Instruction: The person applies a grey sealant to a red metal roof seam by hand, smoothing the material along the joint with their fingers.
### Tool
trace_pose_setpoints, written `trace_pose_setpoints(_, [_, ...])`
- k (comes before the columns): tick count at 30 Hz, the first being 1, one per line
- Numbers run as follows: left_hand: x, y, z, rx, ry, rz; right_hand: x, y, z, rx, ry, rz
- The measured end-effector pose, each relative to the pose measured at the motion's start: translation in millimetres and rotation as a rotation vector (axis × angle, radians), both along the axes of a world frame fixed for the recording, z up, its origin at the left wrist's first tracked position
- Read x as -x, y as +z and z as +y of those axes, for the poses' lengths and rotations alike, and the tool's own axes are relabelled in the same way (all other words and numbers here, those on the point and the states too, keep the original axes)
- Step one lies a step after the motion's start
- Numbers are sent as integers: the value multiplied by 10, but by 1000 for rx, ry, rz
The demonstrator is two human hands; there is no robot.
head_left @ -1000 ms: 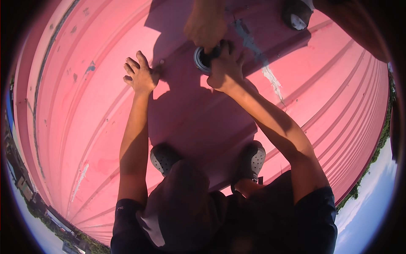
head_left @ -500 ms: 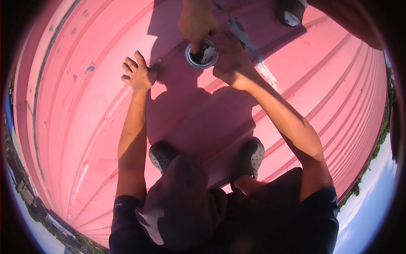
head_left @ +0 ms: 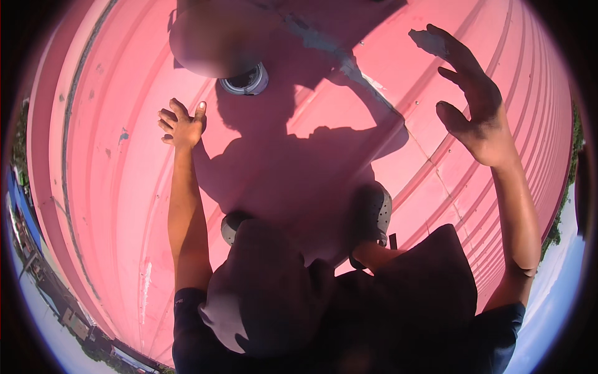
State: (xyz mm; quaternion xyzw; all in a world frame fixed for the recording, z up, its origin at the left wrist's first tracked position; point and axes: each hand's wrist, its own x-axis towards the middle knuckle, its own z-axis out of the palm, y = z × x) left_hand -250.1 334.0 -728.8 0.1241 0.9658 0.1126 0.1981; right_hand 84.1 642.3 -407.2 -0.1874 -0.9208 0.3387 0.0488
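Observation:
My left hand (head_left: 182, 127) hovers over or rests on the pink ribbed metal sheeting (head_left: 118, 199), its fingers spread and nothing in it; contact is hard to tell. My right hand (head_left: 478, 103) is raised at the right, open, thumb and fingers apart. Grey paste (head_left: 430, 42) coats its fingertips. Between the hands, beyond my shadow, stands an open round metal can (head_left: 254, 86) with dark grey contents. A blurred, rounded part of another person (head_left: 215, 37) hides its far side.
A grey smear (head_left: 317, 36) runs along the sheeting at the far middle, ending in a whitish patch (head_left: 374, 84). Raised ribs cross the surface. My clog-shod foot (head_left: 380, 209) is planted near me. Buildings (head_left: 75, 324) show beyond the lower left edge.
My right hand has left the can and swung up to the right, paste on its fingertips. The other person's hand is no longer visible at the can; their blurred form now covers part of it.

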Motion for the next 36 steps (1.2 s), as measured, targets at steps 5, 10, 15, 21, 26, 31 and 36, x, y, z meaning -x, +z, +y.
trace_pose_setpoints(5, [350, -202, -377, 76, -33, -20, -1022, -599, 32, 78, -374, 223])
trace_pose_setpoints(10, [48, 61, -225, 553, -205, -26, -1713, -1620, -159, 61, -778, 57])
trace_pose_setpoints(15, [-471, 927, 100, 216, -625, -735, -1705, -2344, -443, 116, -789, 4])
trace_pose_setpoints(21, [-1411, 1860, 1274, 467, -985, -479, -1394, -2477, -283, 199, -698, 252])
trace_pose_setpoints(26, [-1433, 1793, 1306, 511, -1239, -382, -1246, -2392, -199, 320, -708, 338])
trace_pose_setpoints(31, [-1459, 1488, 1044, 226, -1240, -241, -1263, -2023, 122, 246, -691, 247])
trace_pose_setpoints(36, [-1471, 1199, 927, 361, -1174, -210, -1165, -1612, 596, -4, -516, 145])
